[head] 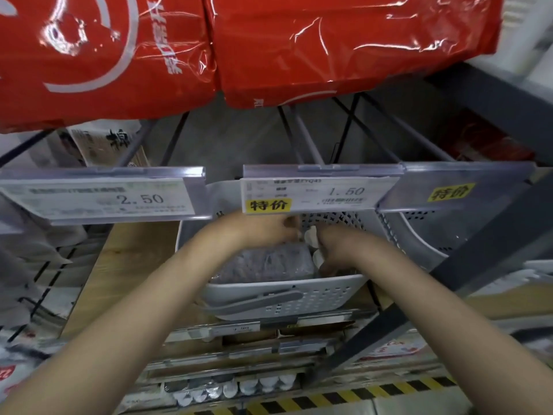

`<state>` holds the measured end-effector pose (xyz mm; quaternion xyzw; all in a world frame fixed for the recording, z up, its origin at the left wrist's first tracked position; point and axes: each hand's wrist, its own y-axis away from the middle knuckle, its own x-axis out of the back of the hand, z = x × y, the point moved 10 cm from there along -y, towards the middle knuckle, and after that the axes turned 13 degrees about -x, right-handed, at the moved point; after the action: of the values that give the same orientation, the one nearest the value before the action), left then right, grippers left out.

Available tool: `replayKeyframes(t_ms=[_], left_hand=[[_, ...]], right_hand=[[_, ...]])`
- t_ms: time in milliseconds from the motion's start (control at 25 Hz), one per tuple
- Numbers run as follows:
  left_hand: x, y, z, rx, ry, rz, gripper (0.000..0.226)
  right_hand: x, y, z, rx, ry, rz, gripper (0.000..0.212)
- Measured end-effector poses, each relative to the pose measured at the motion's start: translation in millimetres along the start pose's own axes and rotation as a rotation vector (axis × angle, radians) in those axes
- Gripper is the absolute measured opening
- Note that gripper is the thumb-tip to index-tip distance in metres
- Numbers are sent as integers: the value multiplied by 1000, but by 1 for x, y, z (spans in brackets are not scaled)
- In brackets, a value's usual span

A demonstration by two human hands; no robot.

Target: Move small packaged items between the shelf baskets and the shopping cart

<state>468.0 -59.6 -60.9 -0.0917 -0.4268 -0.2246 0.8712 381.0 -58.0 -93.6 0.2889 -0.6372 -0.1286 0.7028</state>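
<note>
Small packaged items (311, 235), white and partly hidden, lie at the back of the grey perforated shelf basket (284, 298), beside a clear-wrapped grey pack (269, 262).

Left hand (269, 229) and right hand (335, 247) are both inside the basket, fingers curled onto the white items; whether each holds one firmly cannot be told.

No shopping cart is in view, so progress cannot be judged.

Room is tight: the price-tag rail (320, 190) overhangs the hands. A second basket (425, 235) stands just beside on the right, and a diagonal grey strut (478, 250) crosses to the right.
</note>
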Motion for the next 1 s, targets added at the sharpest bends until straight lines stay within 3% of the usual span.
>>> replayKeyframes(t_ms=[120, 240, 360, 480, 680, 800, 920, 1000], left_hand=[[-16, -37, 8, -68, 12, -76, 7], [-37, -63, -4, -61, -89, -191, 21], [-56, -75, -16, -56, -287, -329, 28], [-70, -80, -18, -63, -412, -369, 46], [-54, -80, -13, -76, -485, -211, 30], [-9, -57, 20, -143, -261, 6, 37], [28, -10, 60, -242, -21, 191, 20], [41, 23, 69, -261, 45, 310, 26]], right_hand=[[9, 10, 6, -16, -38, 63, 50], [31, 30, 19, -46, -169, 259, 58], [47, 58, 34, -83, -252, 444, 43], [52, 77, 41, -68, -326, 547, 31], [53, 103, 46, -7, -513, 687, 35], [56, 125, 58, 19, -596, 838, 39], [54, 143, 63, 51, -634, 969, 47], [52, 154, 63, 76, -674, 1040, 51]])
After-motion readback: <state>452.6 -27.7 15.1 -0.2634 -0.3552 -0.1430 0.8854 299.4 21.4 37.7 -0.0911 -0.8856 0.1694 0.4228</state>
